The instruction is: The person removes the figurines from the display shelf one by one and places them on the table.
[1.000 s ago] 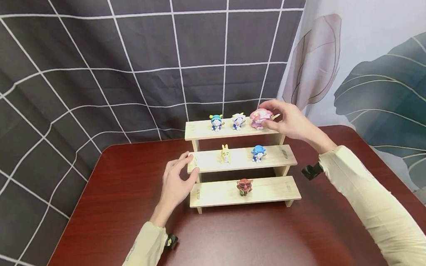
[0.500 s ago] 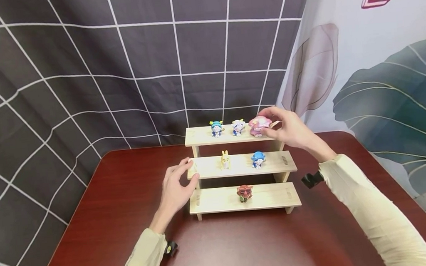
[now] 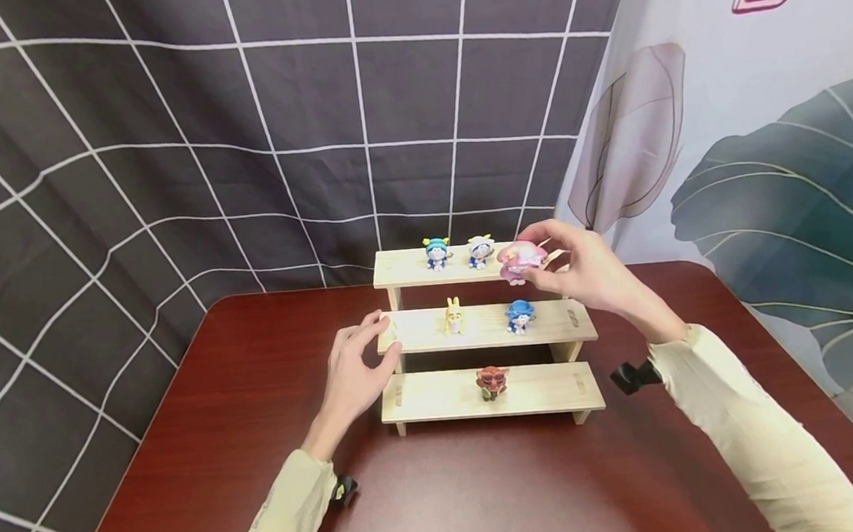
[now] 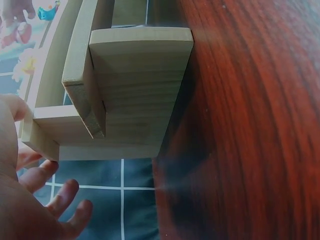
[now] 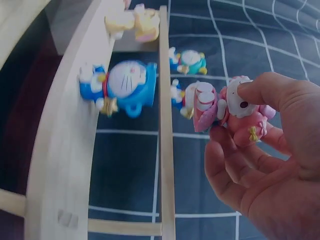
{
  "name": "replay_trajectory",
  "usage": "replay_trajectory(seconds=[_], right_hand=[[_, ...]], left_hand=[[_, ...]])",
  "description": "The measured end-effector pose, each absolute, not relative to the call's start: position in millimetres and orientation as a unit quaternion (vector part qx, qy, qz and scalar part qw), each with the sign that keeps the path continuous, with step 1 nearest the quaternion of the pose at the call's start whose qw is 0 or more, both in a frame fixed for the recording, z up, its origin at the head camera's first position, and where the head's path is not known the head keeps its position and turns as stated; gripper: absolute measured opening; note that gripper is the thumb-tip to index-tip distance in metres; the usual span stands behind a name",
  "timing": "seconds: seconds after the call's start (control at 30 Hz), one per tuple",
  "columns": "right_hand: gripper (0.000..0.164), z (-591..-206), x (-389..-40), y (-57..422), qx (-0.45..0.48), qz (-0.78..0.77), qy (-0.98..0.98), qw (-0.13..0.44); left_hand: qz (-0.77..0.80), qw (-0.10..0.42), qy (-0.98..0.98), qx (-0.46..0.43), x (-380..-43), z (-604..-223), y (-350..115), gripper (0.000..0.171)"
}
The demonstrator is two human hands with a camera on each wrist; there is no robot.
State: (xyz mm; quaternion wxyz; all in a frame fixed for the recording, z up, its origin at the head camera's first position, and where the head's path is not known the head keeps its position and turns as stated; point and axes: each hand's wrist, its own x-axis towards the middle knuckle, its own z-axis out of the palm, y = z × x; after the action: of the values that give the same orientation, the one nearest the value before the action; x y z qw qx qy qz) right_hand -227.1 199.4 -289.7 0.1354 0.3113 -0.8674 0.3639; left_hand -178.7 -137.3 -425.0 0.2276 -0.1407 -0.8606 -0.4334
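In the head view, my right hand [image 3: 584, 266] pinches a pink figurine [image 3: 520, 260] between thumb and fingers. It overlaps the front edge of the top shelf at the right. From the right wrist, the figurine [image 5: 242, 110] shows a white face, pink ears and a yellow bow. My left hand [image 3: 359, 367] grips the left end of the middle shelf of a three-tier wooden display stand [image 3: 422, 396], thumb at the front edge and index finger behind. Its other fingers [image 4: 65, 197] hang loosely beside the board's end in the left wrist view.
Two small blue-and-white figurines, one teal-hatted [image 3: 436, 253] and one white-hatted [image 3: 480, 252], stand on the top shelf. A yellow rabbit figurine [image 3: 454, 317] and a blue-hatted figurine [image 3: 520, 317] occupy the middle. A reddish-brown fox-like figurine [image 3: 492, 384] is on the bottom shelf.
My right hand has brought the pink figurine forward and lower, from over the top shelf to its front edge. The left hand keeps its hold on the middle shelf.
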Motion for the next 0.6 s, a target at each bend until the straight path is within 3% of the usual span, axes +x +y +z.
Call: replay_trajectory(seconds=[0.6], right_hand=[[0.039, -302.5, -184.7, 182.7, 0.348, 0.398, -0.838, 0.135]], left_hand=[[-0.437, 0.218, -0.862, -0.134, -178.7, -425.2, -137.9, 0.042]])
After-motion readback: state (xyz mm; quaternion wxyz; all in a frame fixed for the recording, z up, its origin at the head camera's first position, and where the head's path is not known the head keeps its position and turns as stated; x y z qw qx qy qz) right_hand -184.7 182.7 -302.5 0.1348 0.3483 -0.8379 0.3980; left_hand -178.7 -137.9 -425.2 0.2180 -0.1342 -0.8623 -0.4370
